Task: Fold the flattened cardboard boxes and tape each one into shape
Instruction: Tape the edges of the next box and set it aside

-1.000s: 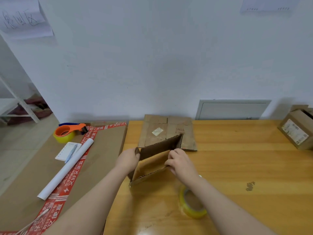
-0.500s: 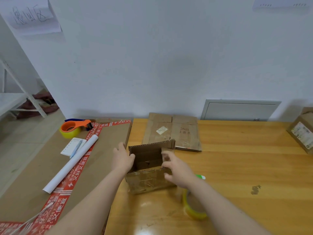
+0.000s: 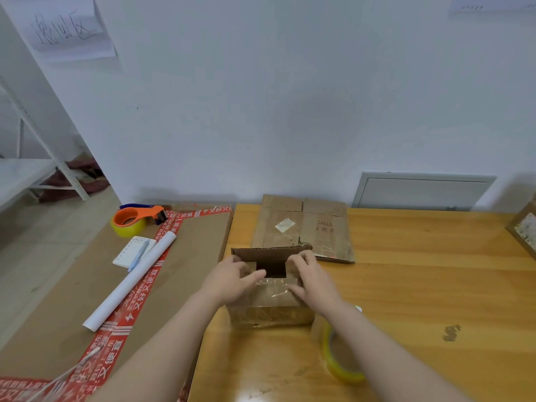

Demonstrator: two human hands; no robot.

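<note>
Two grips are laid on top of the cardboard box [image 3: 269,311], which stands on the table [image 3: 420,285]. The left grip [image 3: 232,282] is spread, its fingers stretched flat across the left flap. The right grip [image 3: 313,282] is also unclenched, its fingers lightly bent and pressed on the right flap. Between the two grips a dark opening is seen, and just beyond the fingertips the rear flap is standing upright. Past that flap, flattened cardboard boxes [image 3: 304,227] are lying flat on the table. A yellow tape roll [image 3: 339,361] is seen behind the right grip, close under the forearm. Well out to the far side of the left grip, a white paper roll [image 3: 130,282], a notepad [image 3: 127,252] with a pen [image 3: 139,253] and an orange tape dispenser [image 3: 136,219] are set on a large cardboard sheet [image 3: 58,314].
</note>
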